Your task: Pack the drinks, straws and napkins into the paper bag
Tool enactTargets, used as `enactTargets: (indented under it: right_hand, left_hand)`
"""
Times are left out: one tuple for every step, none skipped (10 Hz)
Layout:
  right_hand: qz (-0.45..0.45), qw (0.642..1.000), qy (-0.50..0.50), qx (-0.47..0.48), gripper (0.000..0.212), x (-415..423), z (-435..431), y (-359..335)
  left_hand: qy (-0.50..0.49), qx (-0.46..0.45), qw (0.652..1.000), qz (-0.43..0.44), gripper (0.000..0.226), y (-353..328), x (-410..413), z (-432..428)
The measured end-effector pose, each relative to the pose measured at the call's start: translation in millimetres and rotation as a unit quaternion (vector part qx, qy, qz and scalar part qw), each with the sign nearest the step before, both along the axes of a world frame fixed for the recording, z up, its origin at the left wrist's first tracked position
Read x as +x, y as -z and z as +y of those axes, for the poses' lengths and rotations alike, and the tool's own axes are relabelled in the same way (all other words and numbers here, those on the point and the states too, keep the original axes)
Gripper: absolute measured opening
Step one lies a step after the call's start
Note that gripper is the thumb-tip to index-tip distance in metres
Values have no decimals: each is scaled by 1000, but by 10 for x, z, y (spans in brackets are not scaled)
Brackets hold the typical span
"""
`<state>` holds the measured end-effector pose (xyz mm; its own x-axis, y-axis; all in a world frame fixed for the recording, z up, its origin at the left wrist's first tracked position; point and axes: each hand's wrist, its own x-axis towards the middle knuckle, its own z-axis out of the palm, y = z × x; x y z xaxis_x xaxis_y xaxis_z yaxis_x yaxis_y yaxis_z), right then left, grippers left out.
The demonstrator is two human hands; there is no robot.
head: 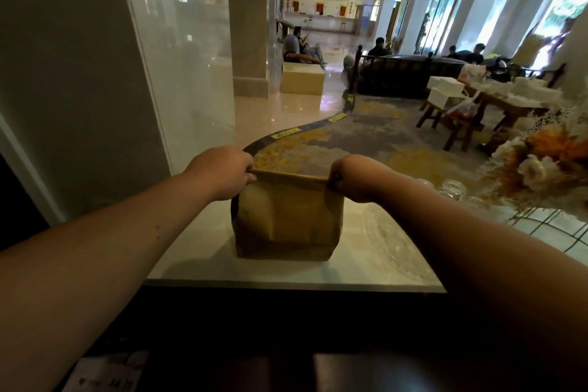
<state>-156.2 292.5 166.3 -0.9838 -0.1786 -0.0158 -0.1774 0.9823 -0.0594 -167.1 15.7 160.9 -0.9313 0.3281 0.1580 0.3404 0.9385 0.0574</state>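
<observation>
A brown paper bag point(286, 219) stands upright on the white counter point(197, 251), its top folded flat into a straight edge. My left hand point(222, 172) pinches the left end of that folded top. My right hand point(350, 177) pinches the right end. Both fists are closed around the paper. The bag's inside is hidden, and no drinks, straws or napkins show outside it.
Clear glassware point(451, 189) and a bouquet of white and orange flowers point(541, 156) sit on the counter to the right. A glass partition point(178, 73) rises at the left. Beyond the counter lies a lobby with wooden tables point(496, 105) and seated people.
</observation>
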Motion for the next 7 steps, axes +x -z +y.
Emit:
enactTargets:
  right_hand:
    - [4, 1000, 19, 0, 15, -116, -17, 131]
    - [14, 999, 32, -16, 13, -197, -34, 225]
    - [15, 999, 33, -19, 14, -224, -55, 243]
    - [10, 999, 26, -31, 17, -240, -55, 231]
    - [12, 998, 27, -59, 43, -194, -60, 173]
    - [100, 991, 22, -83, 79, -152, -40, -106]
    - [223, 969, 32, -104, 92, -8, -32, -544]
  left_hand:
    - [-14, -5, 1000, 6, 19, 107, -110, 53]
    - [-22, -11, 1000, 18, 15, 202, -200, 65]
    - [-28, -7, 1000, 11, 14, 242, -241, 29]
    - [-27, 5, 1000, -8, 19, 244, -251, -2]
    - [-26, 23, 999, -11, 49, 165, -195, 6]
    - [-21, 32, 999, 39, 87, -160, -125, 54]
    - [-35, 35, 989, 137, 103, -646, 12, 135]
